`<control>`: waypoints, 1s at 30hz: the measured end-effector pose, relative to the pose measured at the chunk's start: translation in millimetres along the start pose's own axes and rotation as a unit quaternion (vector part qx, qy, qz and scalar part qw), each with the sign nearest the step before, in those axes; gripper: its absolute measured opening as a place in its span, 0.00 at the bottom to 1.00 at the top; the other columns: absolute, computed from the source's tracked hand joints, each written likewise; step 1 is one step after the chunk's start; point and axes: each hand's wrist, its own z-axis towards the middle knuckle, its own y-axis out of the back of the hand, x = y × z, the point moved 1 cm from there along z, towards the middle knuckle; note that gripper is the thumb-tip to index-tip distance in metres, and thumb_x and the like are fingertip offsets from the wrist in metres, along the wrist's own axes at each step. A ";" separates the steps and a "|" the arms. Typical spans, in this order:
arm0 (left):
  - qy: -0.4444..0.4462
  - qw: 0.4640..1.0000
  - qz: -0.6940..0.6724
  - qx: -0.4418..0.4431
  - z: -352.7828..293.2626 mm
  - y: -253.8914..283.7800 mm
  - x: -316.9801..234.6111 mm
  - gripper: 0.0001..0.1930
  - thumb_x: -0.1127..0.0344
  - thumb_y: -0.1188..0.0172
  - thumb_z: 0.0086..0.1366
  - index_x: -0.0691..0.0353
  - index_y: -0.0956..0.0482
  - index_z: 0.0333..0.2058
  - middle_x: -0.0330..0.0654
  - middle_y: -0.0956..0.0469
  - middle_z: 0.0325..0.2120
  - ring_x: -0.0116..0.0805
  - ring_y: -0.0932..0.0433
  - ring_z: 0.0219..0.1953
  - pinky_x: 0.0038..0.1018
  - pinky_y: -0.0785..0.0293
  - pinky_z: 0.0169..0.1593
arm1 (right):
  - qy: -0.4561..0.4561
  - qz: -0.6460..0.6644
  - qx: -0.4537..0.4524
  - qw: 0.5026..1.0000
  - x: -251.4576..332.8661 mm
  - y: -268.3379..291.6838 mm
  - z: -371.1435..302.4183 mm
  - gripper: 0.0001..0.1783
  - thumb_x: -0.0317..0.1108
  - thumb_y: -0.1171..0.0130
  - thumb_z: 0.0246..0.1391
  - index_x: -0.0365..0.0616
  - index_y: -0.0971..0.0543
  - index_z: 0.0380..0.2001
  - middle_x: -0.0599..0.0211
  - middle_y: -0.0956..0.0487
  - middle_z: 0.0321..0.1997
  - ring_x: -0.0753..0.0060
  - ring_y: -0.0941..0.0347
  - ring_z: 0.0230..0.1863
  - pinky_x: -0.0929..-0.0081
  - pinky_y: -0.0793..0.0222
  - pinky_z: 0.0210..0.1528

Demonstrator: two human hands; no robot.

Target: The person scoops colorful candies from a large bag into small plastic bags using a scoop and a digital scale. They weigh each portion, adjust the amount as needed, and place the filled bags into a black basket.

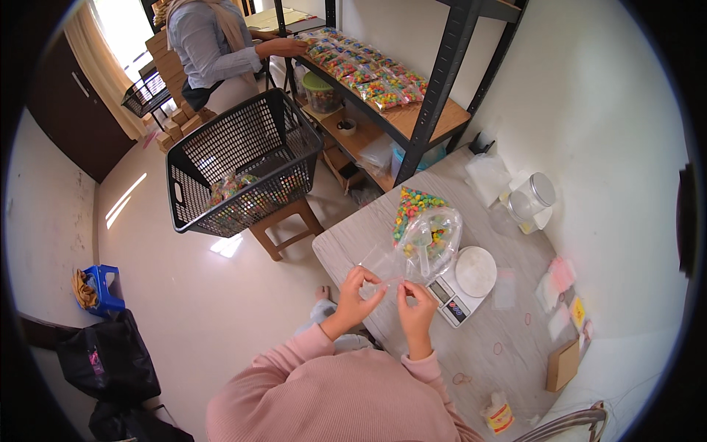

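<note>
Both hands meet over the near left part of the grey table point(345, 241). My left hand point(359, 296) pinches the edge of a small, thin clear plastic bag point(378, 264). My right hand point(417, 306) is closed with thumb and finger at the same edge, a short way to the right. Just beyond them lies a large clear bag of colourful small pieces point(414, 210), its mouth toward me. A clear scoop point(423, 250) rests in that mouth. To the right of my right hand stands a white kitchen scale point(476, 272), its round plate bare.
Another person point(213, 55) reaches to a shelf with filled bags point(368, 74). A black basket point(243, 162) sits on a brown stool point(289, 228) left of the table. Clear jars point(532, 197), rubber bands point(498, 348) and a small cardboard box point(562, 365) lie right.
</note>
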 end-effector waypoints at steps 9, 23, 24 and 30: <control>-0.195 0.951 0.158 0.183 -13.8 -0.4 -30.1 0.38 0.51 0.34 0.42 0.61 0.37 0.51 0.44 0.33 0.41 0.40 0.34 0.49 0.42 0.51 0.60 | -0.092 0.146 0.111 0.979 -11.5 20.7 -26.4 0.07 0.20 0.45 0.44 0.35 0.24 0.31 0.61 0.23 0.25 0.71 0.24 0.25 0.80 0.30 0.29; -0.184 0.952 0.149 0.194 -1.8 3.0 -9.5 0.31 0.56 0.34 0.44 0.60 0.33 0.46 0.42 0.31 0.38 0.41 0.33 0.41 0.35 0.41 0.45 | -0.039 0.085 0.125 0.988 7.8 10.6 -10.1 0.06 0.20 0.45 0.43 0.37 0.22 0.28 0.62 0.24 0.30 0.71 0.25 0.31 0.80 0.29 0.29; -0.184 0.948 0.161 0.201 1.6 4.0 -10.4 0.31 0.55 0.33 0.44 0.60 0.33 0.47 0.42 0.31 0.38 0.40 0.34 0.41 0.34 0.41 0.44 | -0.049 0.079 0.130 0.987 9.3 10.3 -5.9 0.07 0.19 0.45 0.42 0.36 0.22 0.28 0.62 0.23 0.30 0.72 0.25 0.31 0.81 0.29 0.29; -0.195 0.941 0.152 0.231 22.9 10.6 -13.1 0.36 0.53 0.33 0.43 0.61 0.36 0.50 0.41 0.32 0.42 0.39 0.35 0.45 0.33 0.43 0.47 | -0.073 0.073 0.130 0.986 7.6 8.5 11.3 0.08 0.21 0.40 0.38 0.37 0.21 0.28 0.62 0.22 0.29 0.71 0.25 0.30 0.79 0.30 0.31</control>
